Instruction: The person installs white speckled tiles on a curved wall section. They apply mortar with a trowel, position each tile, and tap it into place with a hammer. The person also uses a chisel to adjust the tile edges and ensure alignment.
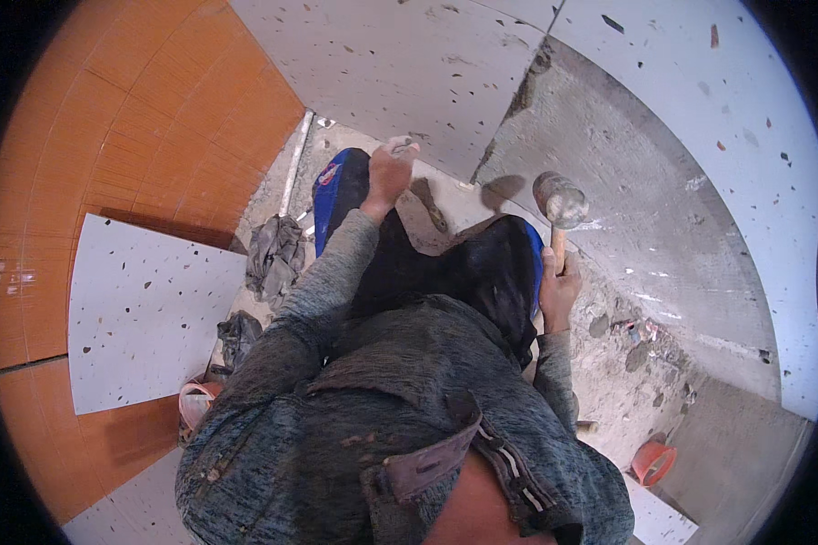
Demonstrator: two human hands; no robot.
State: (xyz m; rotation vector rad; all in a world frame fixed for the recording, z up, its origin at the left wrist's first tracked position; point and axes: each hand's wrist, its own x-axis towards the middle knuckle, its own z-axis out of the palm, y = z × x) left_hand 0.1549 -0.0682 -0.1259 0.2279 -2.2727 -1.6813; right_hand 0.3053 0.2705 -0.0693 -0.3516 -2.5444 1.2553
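My right hand (560, 295) is wrapped round the wooden handle of a mallet (562, 200). Its dusty, pale-grey head stands upright beyond my right knee, in front of a bare grey wall section. My left hand (393, 173) is closed above my left knee, close to a white speckled tile (400, 73) on the wall. Something greyish shows at its fingertips, too small to name. Between my knees, a strip of pale floor is visible below that tile.
A loose speckled tile (154, 309) leans against the orange tiled wall (145, 118) on the left. Crumpled dark cloth or plastic (275, 259) lies beside my left leg. Orange buckets stand at left (197, 400) and right (654, 463). Rubble (641, 331) covers the floor at right.
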